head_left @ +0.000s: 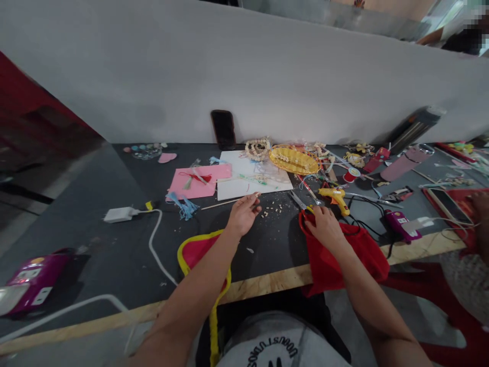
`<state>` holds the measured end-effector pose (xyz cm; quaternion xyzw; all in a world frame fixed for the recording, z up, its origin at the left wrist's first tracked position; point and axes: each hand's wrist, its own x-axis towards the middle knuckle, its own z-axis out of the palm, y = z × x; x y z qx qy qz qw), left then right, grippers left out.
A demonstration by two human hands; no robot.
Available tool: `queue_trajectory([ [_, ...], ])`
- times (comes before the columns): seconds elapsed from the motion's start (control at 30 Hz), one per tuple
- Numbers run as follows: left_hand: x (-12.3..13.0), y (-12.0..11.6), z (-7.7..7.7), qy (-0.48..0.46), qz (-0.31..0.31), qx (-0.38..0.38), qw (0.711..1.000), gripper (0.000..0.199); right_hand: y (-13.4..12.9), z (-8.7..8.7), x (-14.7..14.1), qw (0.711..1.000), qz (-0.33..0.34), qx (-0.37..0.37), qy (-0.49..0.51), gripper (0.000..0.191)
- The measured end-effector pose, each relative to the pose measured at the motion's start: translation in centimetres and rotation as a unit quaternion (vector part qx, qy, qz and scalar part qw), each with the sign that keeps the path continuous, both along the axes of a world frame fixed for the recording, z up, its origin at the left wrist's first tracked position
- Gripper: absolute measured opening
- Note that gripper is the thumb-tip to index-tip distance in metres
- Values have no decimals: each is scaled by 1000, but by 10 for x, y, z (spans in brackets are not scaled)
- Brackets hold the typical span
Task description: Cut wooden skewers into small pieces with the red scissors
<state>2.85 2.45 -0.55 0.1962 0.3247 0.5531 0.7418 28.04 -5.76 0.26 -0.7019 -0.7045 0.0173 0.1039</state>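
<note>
My left hand (243,213) is closed in a pinch above the dark table, with a small pale piece (258,194) at its fingertips. What kind of piece it is cannot be made out. Below and right of those fingers lie several small beige bits (272,209) and crumbs. My right hand (324,225) has its fingers curled over the yellow handles of a pair of scissors (296,199), whose blades point away to the left. Most of the handles are hidden by the hand. Under that wrist a red cloth (351,255) hangs over the table edge.
White boards (244,189), pink paper (191,183) with tassels and a yellow basket (294,159) lie ahead. A yellow glue gun (336,200), red thread spool (351,175) and pink bottle (407,162) stand rightward. White cable (153,239) crosses the left. Another person's hand (479,204) is at far right.
</note>
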Motion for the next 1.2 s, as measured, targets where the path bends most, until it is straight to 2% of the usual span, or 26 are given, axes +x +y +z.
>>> queue_trajectory([
  [0.3,-4,1,1,-51,-20,-25,998,20,4,4,4,999,-52,3,-6,31],
  [0.37,-4,1,1,-56,-20,-30,998,18,4,5,9,997,-63,18,32,34],
  [0.47,-3,2,1,-60,-14,-35,997,18,7,10,16,985,-64,54,151,40],
  [0.53,-2,1,2,-61,-9,-34,997,17,10,15,15,971,-41,94,215,48],
  [0.63,-2,1,4,-64,-8,-25,998,16,14,23,1,961,36,134,239,68],
  [0.7,-2,1,5,-65,-7,-23,998,16,17,27,-16,963,81,95,239,77],
  [0.87,-4,2,3,-56,-27,-16,998,18,24,21,-62,961,166,34,220,79],
  [1.0,-3,3,1,-32,-44,-7,999,21,29,11,-82,960,167,32,223,81],
  [1.2,0,1,5,-4,-59,8,998,22,29,3,-87,954,168,35,246,83],
])
